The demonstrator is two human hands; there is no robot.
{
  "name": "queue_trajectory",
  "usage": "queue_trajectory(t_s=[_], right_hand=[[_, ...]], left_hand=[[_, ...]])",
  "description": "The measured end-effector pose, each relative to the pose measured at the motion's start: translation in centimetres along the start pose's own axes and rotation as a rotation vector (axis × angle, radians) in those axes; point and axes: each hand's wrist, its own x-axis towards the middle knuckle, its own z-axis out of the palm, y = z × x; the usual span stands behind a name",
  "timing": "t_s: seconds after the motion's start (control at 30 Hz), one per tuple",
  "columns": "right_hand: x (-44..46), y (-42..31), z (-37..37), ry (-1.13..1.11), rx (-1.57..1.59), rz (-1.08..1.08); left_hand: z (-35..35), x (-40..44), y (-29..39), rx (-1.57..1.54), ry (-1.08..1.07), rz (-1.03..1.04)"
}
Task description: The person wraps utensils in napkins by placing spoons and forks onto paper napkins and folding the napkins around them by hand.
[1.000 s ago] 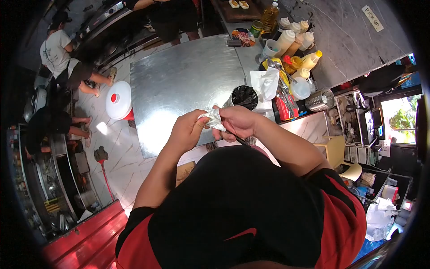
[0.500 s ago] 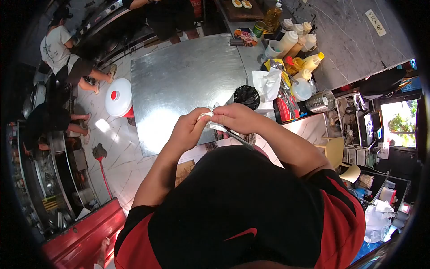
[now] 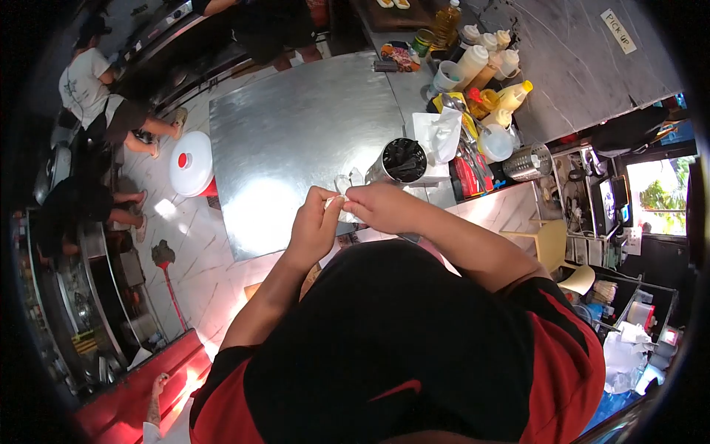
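Observation:
My left hand (image 3: 315, 226) and my right hand (image 3: 383, 207) meet over the near edge of the steel table (image 3: 296, 126). Both pinch a white paper napkin (image 3: 349, 182), its pointed corners sticking up beyond my fingers. Whatever the napkin wraps is hidden by my hands now. Just past my right hand stands a metal canister (image 3: 380, 164) with dark utensils inside. A white napkin box (image 3: 425, 132) with a sheet poking out is beside it.
Squeeze bottles (image 3: 474, 59) and a tray of cutlery (image 3: 473, 174) line the right side. A white-lidded bucket (image 3: 191, 164) stands left of the table. Co-workers (image 3: 92, 85) are at the far left and back. A red-handled tool (image 3: 171, 285) lies on the floor.
Both hands stay together on the napkin, with their fingers shifted. The metal utensil end that stuck out below my right hand no longer shows. The whole view has shifted slightly.

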Motion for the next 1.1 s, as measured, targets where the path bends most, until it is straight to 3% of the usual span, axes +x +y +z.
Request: queue_trajectory(t_s=[0.57, 0.67, 0.77, 0.87, 0.9, 1.1], right_hand=[[-1.4, 5.3, 8.7, 0.07, -0.02, 0.168], [-1.6, 6.0, 9.3, 0.088, 0.034, 0.223], [-1.8, 8.1, 10.6, 0.194, 0.056, 0.154], [-3.1, 6.9, 7.9, -0.074, 0.671, 0.519], [-3.6, 8.5, 8.4, -0.105, 0.785, 0.504], [-5.6, 9.7, 8.7, -0.037, 0.682, 0.512]], left_hand=[[2.6, -1.5, -6.2, 0.029, -0.123, -0.021], [2.4, -0.6, -6.4, 0.139, -0.225, -0.103], [2.6, 0.5, -7.5, 0.13, -0.235, 0.007], [2.4, 2.2, -7.1, 0.115, -0.259, 0.004], [2.4, 2.8, -7.3, 0.107, -0.248, 0.016], [2.0, 5.4, -8.3, 0.129, -0.334, -0.122]])
